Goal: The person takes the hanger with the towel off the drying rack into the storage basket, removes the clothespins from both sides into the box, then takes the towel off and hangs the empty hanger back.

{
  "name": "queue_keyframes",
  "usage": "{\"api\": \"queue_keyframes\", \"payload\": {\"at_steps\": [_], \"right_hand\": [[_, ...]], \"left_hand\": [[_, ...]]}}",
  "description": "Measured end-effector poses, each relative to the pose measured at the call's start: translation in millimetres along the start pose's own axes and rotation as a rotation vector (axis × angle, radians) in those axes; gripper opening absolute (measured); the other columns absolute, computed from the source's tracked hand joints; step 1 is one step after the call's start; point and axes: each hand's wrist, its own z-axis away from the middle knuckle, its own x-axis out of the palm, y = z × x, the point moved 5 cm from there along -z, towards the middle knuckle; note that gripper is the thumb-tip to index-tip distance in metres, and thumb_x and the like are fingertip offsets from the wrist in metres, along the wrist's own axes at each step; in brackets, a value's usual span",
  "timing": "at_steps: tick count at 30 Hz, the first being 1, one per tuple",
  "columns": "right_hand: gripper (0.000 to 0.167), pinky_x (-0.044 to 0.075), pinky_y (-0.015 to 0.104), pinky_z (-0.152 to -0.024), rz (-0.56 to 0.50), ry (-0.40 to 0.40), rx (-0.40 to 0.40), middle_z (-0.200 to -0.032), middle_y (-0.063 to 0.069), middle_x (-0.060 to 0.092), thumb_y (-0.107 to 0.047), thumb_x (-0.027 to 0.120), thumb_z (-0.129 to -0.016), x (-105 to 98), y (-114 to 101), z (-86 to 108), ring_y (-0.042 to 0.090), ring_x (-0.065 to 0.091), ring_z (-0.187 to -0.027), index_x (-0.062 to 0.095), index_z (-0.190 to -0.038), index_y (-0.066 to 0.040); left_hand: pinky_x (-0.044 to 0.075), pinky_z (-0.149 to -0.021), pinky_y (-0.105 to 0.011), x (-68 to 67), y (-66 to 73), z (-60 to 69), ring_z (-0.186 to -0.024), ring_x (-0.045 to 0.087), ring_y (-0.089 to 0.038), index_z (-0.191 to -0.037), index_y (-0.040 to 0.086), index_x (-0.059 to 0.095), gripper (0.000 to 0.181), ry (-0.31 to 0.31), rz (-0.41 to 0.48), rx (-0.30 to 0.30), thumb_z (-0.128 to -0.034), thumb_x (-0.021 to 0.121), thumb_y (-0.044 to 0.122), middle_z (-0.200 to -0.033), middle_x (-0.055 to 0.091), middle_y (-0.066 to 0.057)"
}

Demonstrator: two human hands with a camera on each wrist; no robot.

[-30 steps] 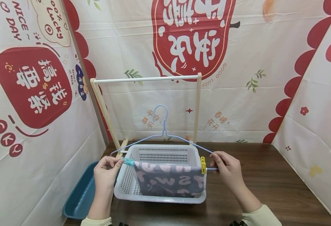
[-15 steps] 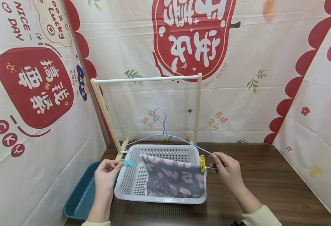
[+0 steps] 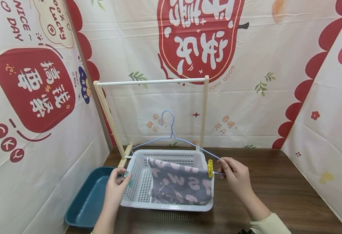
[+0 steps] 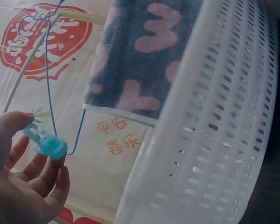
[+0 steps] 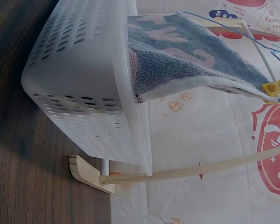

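A grey towel [image 3: 179, 183] with pink letters hangs folded over the bottom bar of a blue wire hanger [image 3: 172, 135]. At the towel's right end a yellow clothespin [image 3: 210, 168] clips it to the bar. My right hand [image 3: 235, 172] pinches the hanger's right corner, just beyond that clothespin. In my left hand [image 3: 116, 187] a teal clothespin [image 4: 50, 143] is held between thumb and fingers, apart from the towel. The hanger's left corner shows close to it in the left wrist view. Only a sliver of the right hand enters the right wrist view.
Below the towel stands a white perforated basket [image 3: 135, 204]. A dark teal tray [image 3: 84, 201] lies left of it. Behind rises a wooden rack with a white top rod [image 3: 151, 82]. Printed cloth walls [image 3: 276, 117] enclose the brown table [image 3: 276, 195] at the back and sides.
The teal clothespin came off the towel's left end and moved slightly left and down with my left hand. The towel's left edge slid right along the bar. My right hand stayed put.
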Motion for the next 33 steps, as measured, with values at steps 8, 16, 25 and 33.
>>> {"api": "queue_keyframes", "payload": {"at_steps": [8,16,25,33], "right_hand": [[0.024,0.043,0.015,-0.041,0.007,0.002,0.022,-0.061,0.003,0.058,0.024,0.058,-0.083,0,2,-0.2,0.005,0.051,-0.045,0.066,-0.085,0.002],[0.023,0.044,0.016,-0.041,0.002,-0.028,0.017,-0.063,0.0,0.06,0.018,0.061,-0.085,-1,12,2.4,0.005,0.053,-0.047,0.068,-0.088,-0.004],[0.019,0.045,0.017,-0.041,-0.011,-0.032,0.043,-0.063,-0.001,0.06,0.014,0.061,-0.088,-2,12,2.3,0.005,0.054,-0.046,0.067,-0.088,-0.003],[0.023,0.043,0.016,-0.04,-0.017,0.009,0.023,-0.06,0.005,0.059,0.023,0.059,-0.083,0,0,-2.3,0.006,0.051,-0.044,0.067,-0.086,0.001]], "left_hand": [[0.046,-0.068,-0.035,11.9,-8.3,-2.6,-0.086,0.054,-0.021,-0.117,0.009,0.062,0.036,-0.098,-0.363,0.074,-0.085,0.075,0.016,-0.112,0.061,-0.01],[0.048,-0.085,-0.054,21.8,-20.5,-0.5,-0.101,0.061,-0.031,-0.111,0.012,0.066,0.037,-0.225,-0.568,0.113,-0.0766,0.082,0.012,-0.102,0.066,-0.008],[0.05,-0.068,-0.039,24.8,-23.5,1.2,-0.083,0.061,-0.018,-0.111,0.009,0.066,0.039,-0.275,-0.562,0.128,-0.0761,0.082,0.011,-0.099,0.066,-0.006],[0.052,-0.069,-0.039,26.5,-17.0,3.1,-0.083,0.061,-0.016,-0.111,0.01,0.067,0.037,-0.266,-0.575,0.13,-0.0779,0.081,0.013,-0.094,0.066,-0.001]]}}
